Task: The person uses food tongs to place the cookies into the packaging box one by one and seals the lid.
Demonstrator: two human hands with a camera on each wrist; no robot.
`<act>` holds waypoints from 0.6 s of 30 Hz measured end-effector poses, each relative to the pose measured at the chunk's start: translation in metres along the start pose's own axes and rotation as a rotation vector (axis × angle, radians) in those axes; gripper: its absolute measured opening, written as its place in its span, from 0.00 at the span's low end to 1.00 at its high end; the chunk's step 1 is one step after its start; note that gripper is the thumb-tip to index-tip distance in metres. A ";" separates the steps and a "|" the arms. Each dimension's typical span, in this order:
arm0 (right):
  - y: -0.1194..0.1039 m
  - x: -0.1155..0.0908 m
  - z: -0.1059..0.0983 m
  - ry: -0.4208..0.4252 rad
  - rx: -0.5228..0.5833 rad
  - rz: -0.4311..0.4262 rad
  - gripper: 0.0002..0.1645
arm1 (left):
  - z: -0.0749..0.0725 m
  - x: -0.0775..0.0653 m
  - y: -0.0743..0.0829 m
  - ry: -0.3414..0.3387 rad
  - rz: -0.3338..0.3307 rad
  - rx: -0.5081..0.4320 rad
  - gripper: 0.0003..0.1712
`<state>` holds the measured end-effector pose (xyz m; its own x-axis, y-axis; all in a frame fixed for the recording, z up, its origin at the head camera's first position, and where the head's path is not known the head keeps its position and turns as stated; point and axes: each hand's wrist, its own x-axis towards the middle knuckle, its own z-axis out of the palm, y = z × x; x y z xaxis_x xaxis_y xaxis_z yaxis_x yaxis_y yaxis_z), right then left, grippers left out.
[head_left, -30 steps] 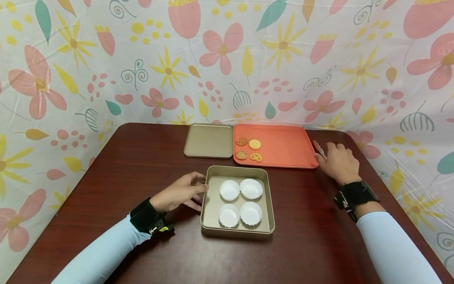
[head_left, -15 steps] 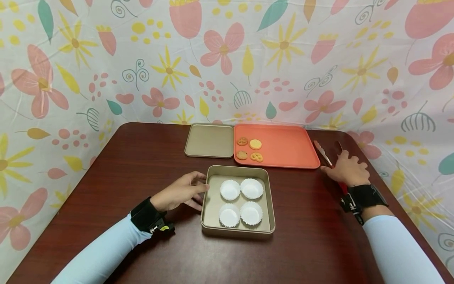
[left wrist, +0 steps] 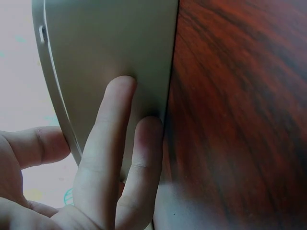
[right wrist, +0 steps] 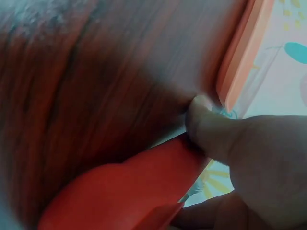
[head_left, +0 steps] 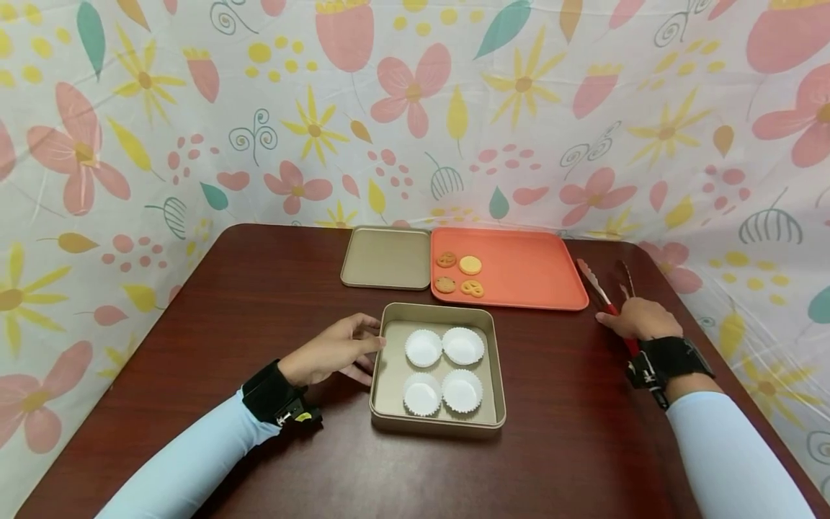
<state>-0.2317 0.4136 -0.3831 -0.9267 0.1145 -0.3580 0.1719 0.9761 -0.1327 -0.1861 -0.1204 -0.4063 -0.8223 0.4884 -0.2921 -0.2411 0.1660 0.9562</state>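
Observation:
A square gold-coloured baking tin (head_left: 437, 427) stands on the table with several white paper baking cups (head_left: 462, 391) inside. My left hand (head_left: 333, 349) holds its left wall: in the left wrist view the thumb is at the rim, and two fingers (left wrist: 103, 129) lie straight along the outer wall. Right of the orange-red tray, my right hand (head_left: 645, 318) grips a pair of tongs (head_left: 594, 284) with metal arms spread apart and red handles. The right wrist view shows the thumb at the end of a red handle (right wrist: 129, 191); the other fingers are mostly hidden.
The orange-red tray (head_left: 525, 270) lies at the back, bearing a round yellow cookie (head_left: 470, 265), a pretzel (head_left: 472, 288) and two brown cookies (head_left: 445, 285) at its left end. Beside it is a shallow gold tray (head_left: 385, 258). A floral cloth (head_left: 415, 144) hangs behind the table (head_left: 259, 288).
My right hand has moved back toward me and slightly right, from beside the tray along the tongs to their red handles, uncovering the metal arms. The left hand stays on the tin.

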 end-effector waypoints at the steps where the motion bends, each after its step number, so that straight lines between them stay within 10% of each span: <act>1: 0.000 0.000 0.000 0.002 0.005 -0.002 0.35 | 0.000 0.000 0.000 0.002 0.000 0.001 0.34; 18: 0.014 -0.002 -0.010 0.114 0.030 -0.017 0.47 | -0.001 0.001 -0.001 0.010 -0.012 -0.004 0.33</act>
<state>-0.2311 0.4291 -0.3751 -0.9613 0.1197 -0.2482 0.1640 0.9723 -0.1664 -0.1868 -0.1206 -0.4079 -0.8247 0.4774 -0.3034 -0.2531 0.1682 0.9527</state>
